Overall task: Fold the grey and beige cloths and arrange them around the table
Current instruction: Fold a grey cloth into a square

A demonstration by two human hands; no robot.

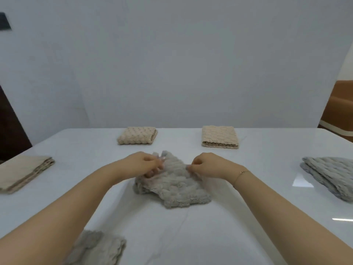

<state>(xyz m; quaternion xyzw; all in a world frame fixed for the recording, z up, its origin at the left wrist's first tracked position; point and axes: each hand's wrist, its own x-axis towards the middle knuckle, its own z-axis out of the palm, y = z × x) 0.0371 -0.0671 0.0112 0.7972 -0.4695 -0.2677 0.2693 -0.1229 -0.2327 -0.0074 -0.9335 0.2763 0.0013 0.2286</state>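
Observation:
A crumpled grey cloth [172,185] lies in the middle of the white table [191,230]. My left hand [142,163] pinches its far left edge and my right hand [207,165] pinches its far right edge. Two folded beige cloths [137,135] [219,136] lie along the far edge. A third folded beige cloth [23,173] sits at the left edge. A folded light grey cloth [330,175] sits at the right edge. Another folded grey cloth [97,249] lies near the front, partly hidden under my left forearm.
A pale wall rises right behind the table's far edge. Dark furniture [11,131] stands off the left side, and a brown seat [338,111] off the right. Bare table surface shows between the cloths.

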